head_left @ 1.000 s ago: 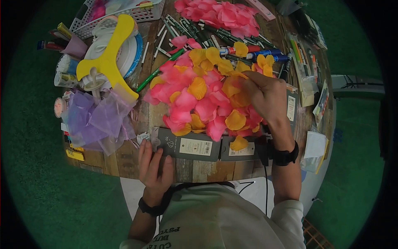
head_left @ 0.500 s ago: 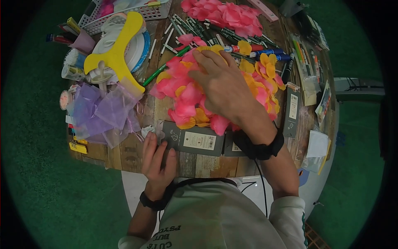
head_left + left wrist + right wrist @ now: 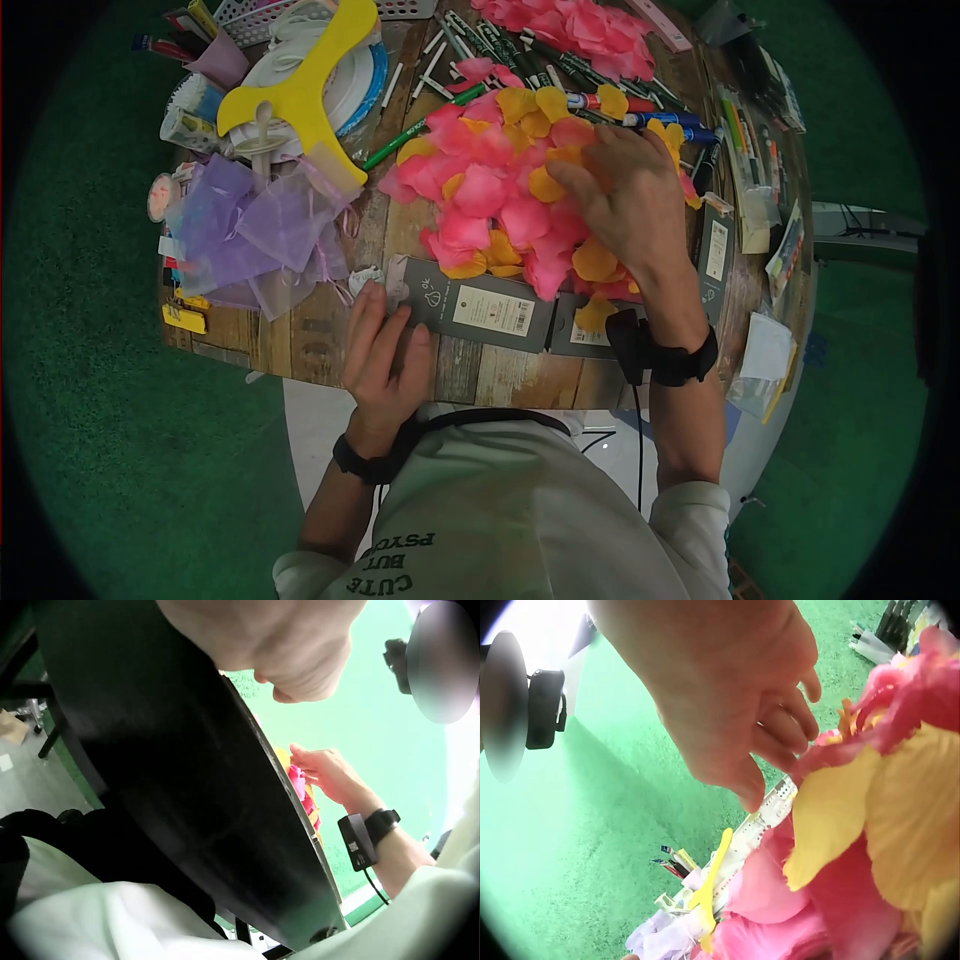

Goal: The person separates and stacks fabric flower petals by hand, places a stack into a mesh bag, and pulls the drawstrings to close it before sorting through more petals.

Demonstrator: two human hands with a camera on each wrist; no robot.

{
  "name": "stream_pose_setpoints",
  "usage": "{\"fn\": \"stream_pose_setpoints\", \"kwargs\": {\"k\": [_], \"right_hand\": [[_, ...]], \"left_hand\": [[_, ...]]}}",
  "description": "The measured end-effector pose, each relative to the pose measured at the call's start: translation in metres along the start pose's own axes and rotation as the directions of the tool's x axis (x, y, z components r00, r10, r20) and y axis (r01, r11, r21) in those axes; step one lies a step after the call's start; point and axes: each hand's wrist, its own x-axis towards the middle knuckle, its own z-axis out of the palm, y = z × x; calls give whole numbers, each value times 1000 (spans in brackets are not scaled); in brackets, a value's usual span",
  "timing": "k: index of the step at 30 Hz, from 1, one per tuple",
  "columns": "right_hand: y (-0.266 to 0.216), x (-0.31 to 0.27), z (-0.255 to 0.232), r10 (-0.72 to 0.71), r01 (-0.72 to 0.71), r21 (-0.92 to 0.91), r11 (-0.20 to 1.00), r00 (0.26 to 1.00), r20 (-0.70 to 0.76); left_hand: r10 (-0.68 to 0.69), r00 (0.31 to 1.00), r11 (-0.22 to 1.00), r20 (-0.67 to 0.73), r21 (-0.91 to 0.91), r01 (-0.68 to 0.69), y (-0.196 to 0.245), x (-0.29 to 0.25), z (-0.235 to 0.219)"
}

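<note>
A heap of pink artificial petals (image 3: 483,190) mixed with yellow petals (image 3: 594,262) covers the middle of the wooden table (image 3: 385,222). Over the heap's right side is my right hand (image 3: 640,205), palm down; its loosely bent fingertips overlap the petals. In the right wrist view those fingers (image 3: 780,733) reach the heap's top, with no petal visible between them. My left hand (image 3: 385,350) rests at the near table edge, fingers loosely extended beside the left end of a dark grey box (image 3: 430,298). A second grey box (image 3: 580,338) lies partly under the heap.
Purple organza bags (image 3: 270,220), a yellow three-armed piece (image 3: 285,105) and stacked plates (image 3: 365,95) lie left. Scattered markers (image 3: 570,70) and another pink petal pile (image 3: 590,30) are behind. Packaged pens (image 3: 745,160) lie along the right side.
My right hand swept left across the heap, then came back to its right side. The left hand stays by the grey box. The head view has shifted slightly.
</note>
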Motion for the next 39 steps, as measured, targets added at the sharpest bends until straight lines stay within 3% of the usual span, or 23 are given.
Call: {"fn": "stream_pose_setpoints", "kwargs": {"k": [4, 6, 8, 13, 16, 19, 22, 26, 29, 32, 34, 39], "right_hand": [[-17, -20, -25, 39, -38, 63, 997, 999, -9], [-28, -33, -33, -96, 79, 82, 994, 968, 230], [-35, -41, -23, -58, 35, 105, 994, 971, 230], [-45, -39, -1, -135, 105, 173, 979, 976, 172], [-43, -31, 5, -128, 76, 260, 963, 973, 190], [-51, -30, 2, -123, 97, 98, 990, 944, 307], [-51, -34, 14, -97, 84, 75, 994, 977, 191], [-45, -31, 20, -106, 106, 11, 994, 968, 227], [-35, -32, 22, -125, 109, 141, 984, 986, 114], [-37, -30, 10, -52, 36, 296, 954, 998, 44], [-41, -30, 7, 154, -161, 391, 906, 987, 50], [-41, -31, -1, 286, -244, 408, 880, 957, -44]], "left_hand": [[16, 999, 999, -35, 46, -14, 0, 2, 1], [23, 999, 999, -39, 47, -21, 1, 2, 1], [29, 999, 998, -30, 49, -27, 2, 1, 2], [55, 997, 998, -49, 37, -53, -1, -1, 2], [45, 997, 999, -66, 29, -44, 0, -2, 4], [26, 997, 999, -79, 31, -23, -1, -2, 3], [37, 997, 999, -74, 20, -35, -1, 0, 2], [25, 998, 1000, -63, -3, -25, 0, 0, 1], [14, 998, 1000, -68, -22, -16, -1, 0, -1], [2, 997, 999, -74, -43, -5, 0, 0, 0], [-5, 997, 999, -72, -45, 2, 0, 1, -3], [-98, 992, 982, -76, -168, 84, 14, 17, -10]]}}
